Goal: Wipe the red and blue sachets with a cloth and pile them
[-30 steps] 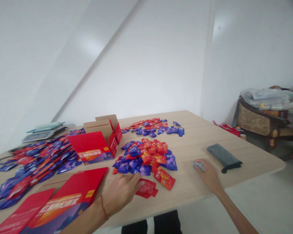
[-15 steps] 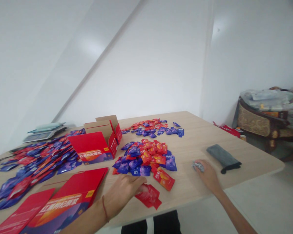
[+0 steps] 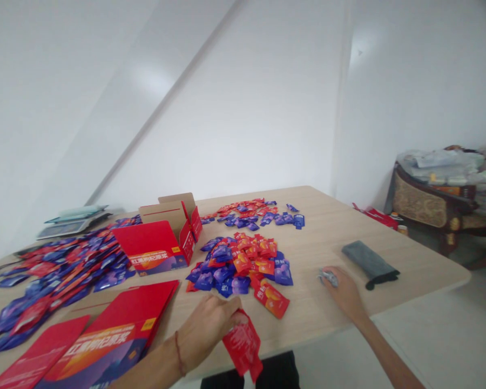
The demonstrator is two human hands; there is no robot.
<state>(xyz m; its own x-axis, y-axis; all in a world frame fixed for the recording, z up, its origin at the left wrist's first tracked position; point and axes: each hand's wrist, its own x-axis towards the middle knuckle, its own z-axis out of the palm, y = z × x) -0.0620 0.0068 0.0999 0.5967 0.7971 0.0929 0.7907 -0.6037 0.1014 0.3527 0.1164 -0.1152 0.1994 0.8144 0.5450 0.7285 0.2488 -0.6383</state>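
Observation:
My left hand [image 3: 210, 324] is closed on the top end of a red sachet [image 3: 244, 346], which hangs down over the table's front edge. On the table to the right, my right hand [image 3: 342, 292] has its fingers closed around a crumpled grey-white wad [image 3: 328, 277]; its material is hard to make out. Just beyond my left hand lies a pile of blue and red sachets [image 3: 227, 267]. One orange-red sachet [image 3: 272, 299] lies at the near side of that pile, between my two hands.
Open red boxes [image 3: 154, 243] stand behind the pile, and a flattened red box [image 3: 105, 340] lies at the near left. A long heap of sachets [image 3: 65, 265] covers the left side. More sachets [image 3: 247, 208] are spread at the back. A folded grey cloth [image 3: 370, 263] lies right.
My left hand has drawn the red sachet a little toward me, and the sachet now hangs more steeply over the edge. My right hand has hardly moved.

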